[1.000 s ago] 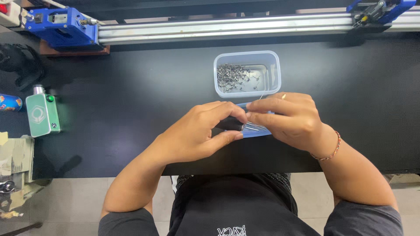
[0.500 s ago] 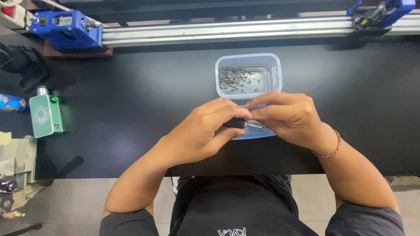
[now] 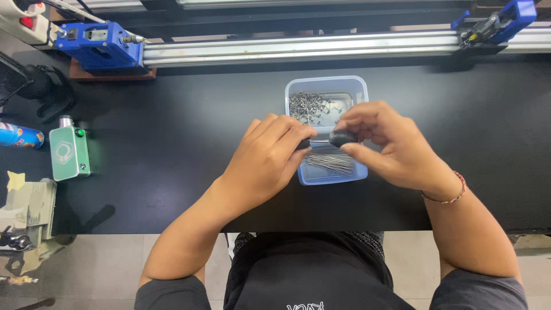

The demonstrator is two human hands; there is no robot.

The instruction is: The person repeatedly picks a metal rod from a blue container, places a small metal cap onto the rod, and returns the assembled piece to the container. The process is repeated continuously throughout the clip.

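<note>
My left hand (image 3: pixel 268 156) and my right hand (image 3: pixel 393 146) meet over a clear plastic tub (image 3: pixel 359 86) on the black table (image 3: pixel 172 138). The tub holds several small metal pins, a pile at its far end and a row of thin rods (image 3: pixel 330 162) at its near end. My right hand pinches a small dark rounded piece (image 3: pixel 343 138). A thin metal pin (image 3: pixel 319 140) runs from that piece to my left fingertips, which close on its other end. A beaded bracelet (image 3: pixel 445 198) circles my right wrist.
A long aluminium rail (image 3: pixel 298 49) with blue end blocks (image 3: pixel 100 45) runs along the table's far edge. A green box-shaped device (image 3: pixel 69 152) and a blue can (image 3: pixel 20 138) lie at the left. Paper scraps (image 3: pixel 26 201) sit at the lower left.
Both hands have risen and parted slightly over the tub. The dark piece in my right fingers and the pin between the hands now show; before, the hands hid them.
</note>
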